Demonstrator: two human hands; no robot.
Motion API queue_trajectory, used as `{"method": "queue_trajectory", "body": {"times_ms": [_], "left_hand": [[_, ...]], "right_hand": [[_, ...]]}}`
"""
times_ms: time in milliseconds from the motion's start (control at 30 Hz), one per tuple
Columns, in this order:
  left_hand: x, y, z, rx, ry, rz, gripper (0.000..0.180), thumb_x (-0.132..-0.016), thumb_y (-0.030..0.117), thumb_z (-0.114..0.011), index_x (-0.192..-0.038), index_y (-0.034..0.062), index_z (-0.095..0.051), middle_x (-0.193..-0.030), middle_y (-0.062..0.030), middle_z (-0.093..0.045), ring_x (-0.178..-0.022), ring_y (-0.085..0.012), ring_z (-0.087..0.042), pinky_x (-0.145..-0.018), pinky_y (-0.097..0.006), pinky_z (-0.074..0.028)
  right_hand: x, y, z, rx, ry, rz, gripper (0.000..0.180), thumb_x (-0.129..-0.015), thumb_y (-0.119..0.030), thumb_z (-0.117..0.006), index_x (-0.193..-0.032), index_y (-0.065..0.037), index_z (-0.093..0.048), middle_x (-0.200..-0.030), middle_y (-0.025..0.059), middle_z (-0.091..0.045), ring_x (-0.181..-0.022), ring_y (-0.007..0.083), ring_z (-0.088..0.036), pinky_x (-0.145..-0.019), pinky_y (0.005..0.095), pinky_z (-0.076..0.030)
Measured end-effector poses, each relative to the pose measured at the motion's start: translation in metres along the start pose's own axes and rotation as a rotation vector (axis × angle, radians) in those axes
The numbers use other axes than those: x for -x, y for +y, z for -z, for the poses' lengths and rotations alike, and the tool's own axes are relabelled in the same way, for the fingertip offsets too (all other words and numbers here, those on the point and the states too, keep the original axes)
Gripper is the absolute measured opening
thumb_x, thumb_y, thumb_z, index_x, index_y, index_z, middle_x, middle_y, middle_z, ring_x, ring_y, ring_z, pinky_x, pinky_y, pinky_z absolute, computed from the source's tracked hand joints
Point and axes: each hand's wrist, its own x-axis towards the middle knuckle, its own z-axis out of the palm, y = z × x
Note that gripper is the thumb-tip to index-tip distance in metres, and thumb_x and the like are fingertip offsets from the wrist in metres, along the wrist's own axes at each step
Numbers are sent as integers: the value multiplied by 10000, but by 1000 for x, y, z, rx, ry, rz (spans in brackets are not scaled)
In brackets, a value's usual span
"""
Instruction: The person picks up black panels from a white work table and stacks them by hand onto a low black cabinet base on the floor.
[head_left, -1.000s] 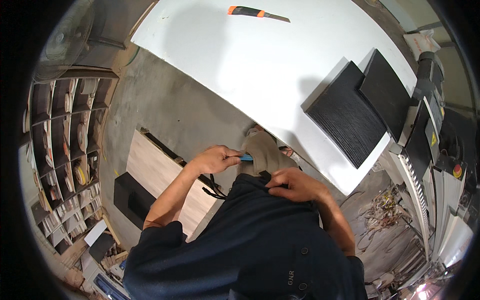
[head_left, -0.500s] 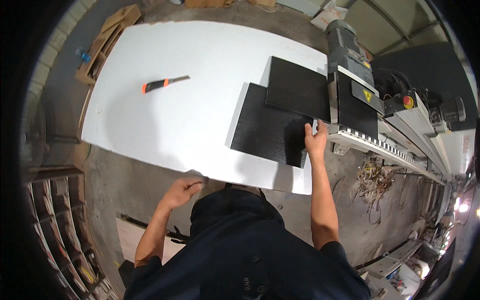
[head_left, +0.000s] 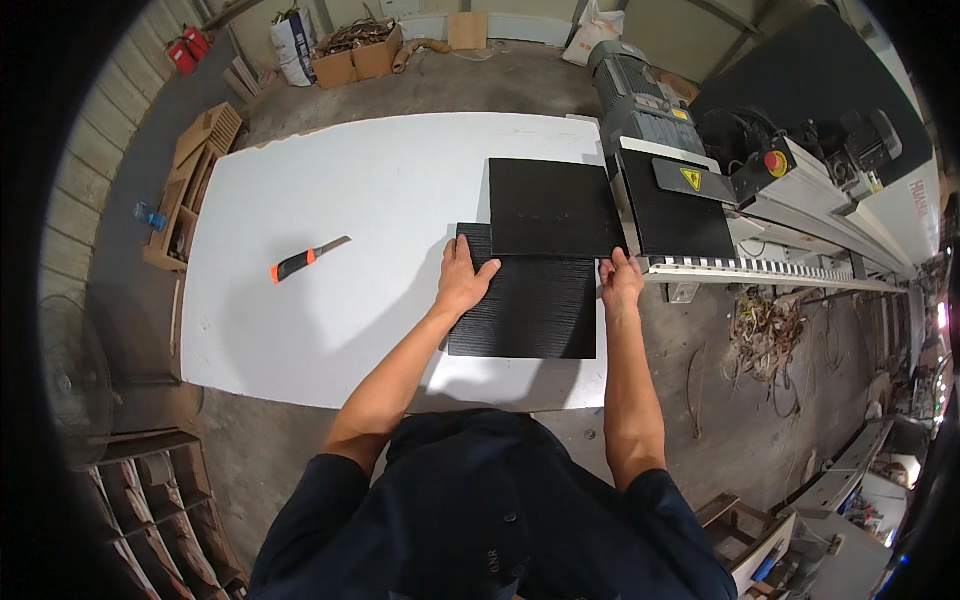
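Observation:
Two thin black rectangular panels lie at the right end of a white table board (head_left: 330, 200). The smooth upper panel (head_left: 550, 205) overlaps the far part of the ribbed lower panel (head_left: 530, 315), which sits nearer me. My left hand (head_left: 466, 280) rests at the lower panel's left edge, its fingers towards the far corner and its thumb spread over the panel. At the upper panel's near right corner, my right hand (head_left: 622, 278) has bent fingers closed on the edge; its grip is partly hidden. An orange and black knife (head_left: 300, 262) lies on the board's left half.
A grey motor (head_left: 640, 95) and a machine with a long rail (head_left: 770, 268) adjoin the board's right side. Its red stop button (head_left: 776, 163) faces up. Wooden shelving (head_left: 165, 500) stands at lower left. Tangled strips (head_left: 765, 330) lie on the floor below the rail.
My left hand has moved from beside the board's near edge up and right onto the lower panel. My right hand stays by the upper panel's corner, fingers more bent. The view has shifted.

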Motion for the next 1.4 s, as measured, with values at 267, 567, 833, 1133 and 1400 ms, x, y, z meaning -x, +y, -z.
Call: {"method": "queue_trajectory", "body": {"times_ms": [267, 567, 833, 1133, 1400], "left_hand": [[-1, -8, 8, 197, -76, 113, 860, -834, 411, -608, -1371, -135, -217, -1396, -306, -304, -1333, -393, -271, -1100, -388, -248], [23, -12, 2, 220, -99, 144, 869, -744, 264, -724, -1352, -134, -248, -1336, -297, -383, -1259, -408, -354, -1058, -407, -308], [23, -26, 11, 318, -123, 268, 669, -738, 246, -729, -1238, -90, -437, -1249, -288, -434, -1115, -393, -478, -964, -406, -405], [25, -2, 21, 702, -205, 391, 275, -796, 49, -663, -1022, -99, -605, -950, -183, -659, -828, -235, -647, -747, -332, -526], [70, -25, -6, 490, -415, 161, 331, -694, 69, -727, -978, -54, -611, -842, -152, -661, -746, -236, -631, -696, -326, -509]], "right_hand": [[73, -7, 61, 173, -57, 10, 401, -807, 1, -652, -1196, -1, -557, -862, 42, -650, -643, 118, -582, -574, 246, -471], [129, 10, 103, 475, -147, 104, 366, -789, 31, -645, -1152, 43, -601, -884, 58, -659, -707, 103, -582, -642, 228, -461], [111, 6, 51, 903, -281, 271, 392, -888, -227, -581, -1110, 96, -569, -909, 170, -661, -848, 195, -611, -713, 311, -467], [103, 28, 71, 1193, -212, 423, 331, -855, -242, -579, -972, 66, -610, -866, 269, -606, -844, 406, -577, -749, 431, -450], [199, 35, 155, 880, 103, 177, 518, -810, -297, -688, -1100, 108, -545, -995, 191, -615, -894, 235, -580, -801, 337, -461]]}}
